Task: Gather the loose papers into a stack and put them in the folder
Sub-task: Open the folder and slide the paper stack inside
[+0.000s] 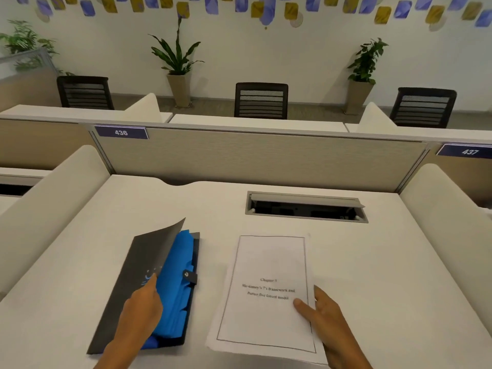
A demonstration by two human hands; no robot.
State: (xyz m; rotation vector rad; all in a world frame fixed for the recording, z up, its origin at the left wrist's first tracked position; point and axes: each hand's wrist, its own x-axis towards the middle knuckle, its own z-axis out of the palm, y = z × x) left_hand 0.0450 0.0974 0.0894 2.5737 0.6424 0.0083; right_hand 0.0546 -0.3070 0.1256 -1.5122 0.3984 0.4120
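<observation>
L hand (142,306) lifting folder (149,286) cover, R hand (323,308) gripping paper stack (266,294)

Matt dark folder (133,283), white paper stack (269,265)

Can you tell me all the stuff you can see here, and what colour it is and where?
White desk: one, near, under everything.
Dark grey folder with blue dividers inside: one, desk's left, cover lifted.
White paper stack with printed top page: one, right of the folder.
Grey cable hatch: one, lid up, back of the desk.
Beige partition panel: one, behind the desk.
Blue number signs: two, 436 and 437, on the partition.
Black mesh chairs: three, at the far desks, e.g..
Green potted plants: three, by the white wall, e.g..
Blue and yellow wall shapes: many, top.
Left hand: fingers holding the cover up.
Right hand: on the papers' right edge.
</observation>
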